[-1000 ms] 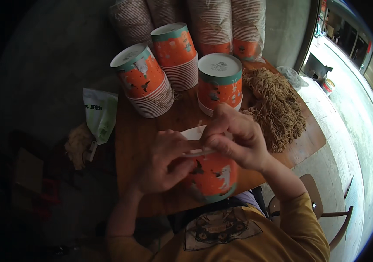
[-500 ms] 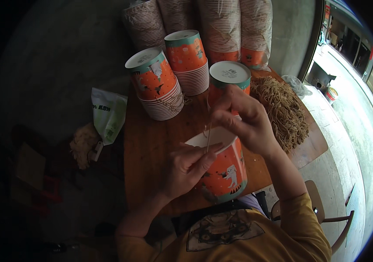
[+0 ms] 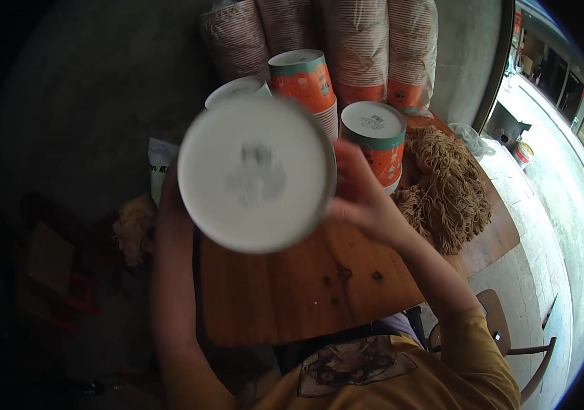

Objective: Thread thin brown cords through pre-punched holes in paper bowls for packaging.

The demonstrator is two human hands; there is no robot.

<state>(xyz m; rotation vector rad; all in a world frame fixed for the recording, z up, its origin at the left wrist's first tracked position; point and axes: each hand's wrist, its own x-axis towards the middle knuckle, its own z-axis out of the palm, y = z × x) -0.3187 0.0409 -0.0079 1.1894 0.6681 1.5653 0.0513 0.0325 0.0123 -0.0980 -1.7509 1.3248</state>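
Observation:
A paper bucket (image 3: 257, 225) is raised in front of me, its round white bottom turned up toward my view and slightly blurred. My right hand (image 3: 360, 195) grips its right side, thumb by the bottom edge and fingers partly behind it. My left forearm (image 3: 174, 273) runs up to the bucket's left side, where the bucket hides most of the left hand. Just behind it an upside-down stack of such buckets (image 3: 240, 87) is mostly covered. Upside-down orange and teal buckets also stand in a middle stack (image 3: 302, 78) and a right stack (image 3: 381, 147).
A heap of tan string (image 3: 449, 191) lies on the wooden table (image 3: 292, 294) at the right. Tall plastic-wrapped bucket stacks (image 3: 353, 48) line the back wall. At left are a white-green bag (image 3: 160, 164) and a pale bundle (image 3: 134, 229). A chair (image 3: 493, 314) stands at right.
The bucket has gone from upright near the table's front edge to raised, bottom toward me. My hands have left the string at its rim and moved to its sides.

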